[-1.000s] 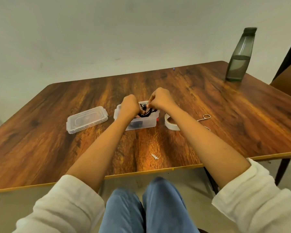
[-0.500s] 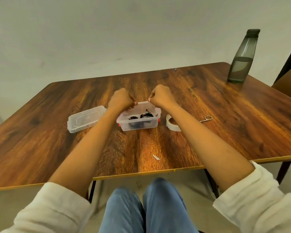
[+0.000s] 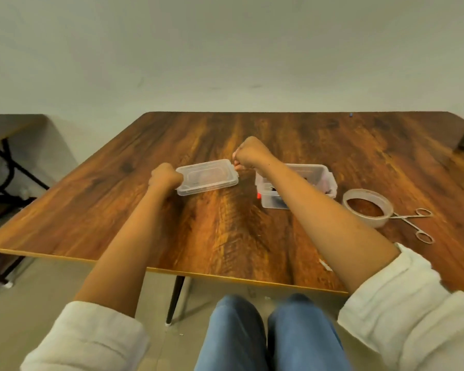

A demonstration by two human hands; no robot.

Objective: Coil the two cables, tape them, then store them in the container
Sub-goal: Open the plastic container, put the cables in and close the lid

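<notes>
Left hand [image 3: 166, 175]: fingers curled, gripping the lid's left end.
Lid [image 3: 206, 176]: clear, held between both hands; lifted or resting, cannot tell.
Right hand [image 3: 250, 156]: fingers curled, pinching the lid's right end.
Container [image 3: 320, 171]: open, on the table [image 3: 225, 236], right of the lid, partly behind the right forearm.
Cables [image 3: 276, 203]: dark, inside the container.
Tape roll [image 3: 370, 221]: just right of the container.
Scissors [image 3: 415, 220]: beside the tape roll.

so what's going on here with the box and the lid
A person grips the clear lid with both hands: left hand at its left end, right hand at its right end. The container sits open on the table just right of it, with dark cables inside. A tape roll and scissors lie further right.
</notes>
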